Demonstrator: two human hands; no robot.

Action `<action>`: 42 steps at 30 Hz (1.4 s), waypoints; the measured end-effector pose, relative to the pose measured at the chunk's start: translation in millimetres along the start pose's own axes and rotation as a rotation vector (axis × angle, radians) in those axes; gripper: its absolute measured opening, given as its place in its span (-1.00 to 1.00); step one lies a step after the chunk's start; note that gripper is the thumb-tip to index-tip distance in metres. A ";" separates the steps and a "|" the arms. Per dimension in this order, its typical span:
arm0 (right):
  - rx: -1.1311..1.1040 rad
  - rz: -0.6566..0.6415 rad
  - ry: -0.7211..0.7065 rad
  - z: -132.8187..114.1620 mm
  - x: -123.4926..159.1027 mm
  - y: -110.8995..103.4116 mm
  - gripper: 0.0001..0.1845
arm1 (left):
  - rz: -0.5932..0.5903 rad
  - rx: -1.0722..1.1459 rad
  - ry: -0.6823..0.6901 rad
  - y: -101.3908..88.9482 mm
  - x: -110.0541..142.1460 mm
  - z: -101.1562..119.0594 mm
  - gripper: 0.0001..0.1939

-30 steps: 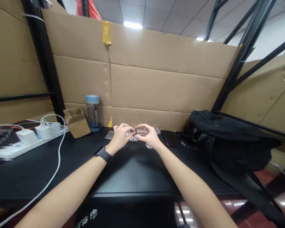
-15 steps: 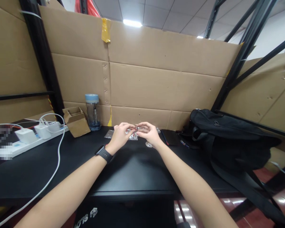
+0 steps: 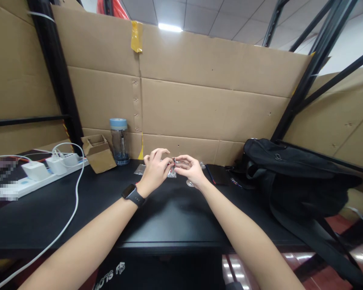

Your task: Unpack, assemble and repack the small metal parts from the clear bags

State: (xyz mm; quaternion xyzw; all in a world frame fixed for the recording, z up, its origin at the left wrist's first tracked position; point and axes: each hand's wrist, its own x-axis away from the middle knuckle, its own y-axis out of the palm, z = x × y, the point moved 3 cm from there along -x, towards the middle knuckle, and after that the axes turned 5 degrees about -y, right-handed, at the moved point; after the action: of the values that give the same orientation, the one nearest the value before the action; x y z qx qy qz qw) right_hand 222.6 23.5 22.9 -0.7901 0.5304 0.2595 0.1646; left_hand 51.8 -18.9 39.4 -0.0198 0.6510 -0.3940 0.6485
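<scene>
Over the back of the black table (image 3: 175, 217), my two hands meet at a small thin piece (image 3: 174, 162), dark and reddish with a light edge. It is too small to name. My right hand (image 3: 194, 170) pinches it between thumb and fingertips from the right. From the left, the thumb and forefinger of my left hand (image 3: 153, 172) close on it, while the other fingers are raised and bent. Behind and below the hands lies a clear plastic bag (image 3: 140, 169), partly covered by them. A small clear round part (image 3: 190, 183) sits beneath my right hand.
A bottle with a blue lid (image 3: 119, 141) and an opened cardboard box (image 3: 99, 155) stand back left. Left of them are a white power strip (image 3: 45, 177) with chargers and a trailing white cable (image 3: 76, 193). A flat dark item (image 3: 217, 174) and a black bag (image 3: 293, 177) lie right.
The fingers of my left hand have lifted and spread a little, with the back of the hand turning upward. My right hand stays almost in place. The view has shifted slightly.
</scene>
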 end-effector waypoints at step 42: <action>0.986 -0.670 0.041 1.3 1.6 -20.1 -0.93 | -1.034 -0.232 -0.431 -1.7 4.5 -122.0 -0.81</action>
State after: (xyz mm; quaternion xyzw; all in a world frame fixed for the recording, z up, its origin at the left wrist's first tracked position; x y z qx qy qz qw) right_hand 241.4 30.7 20.6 -0.7497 0.3131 -0.0989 0.5745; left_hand -54.6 37.0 18.1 -0.4868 0.4486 -0.5730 0.4832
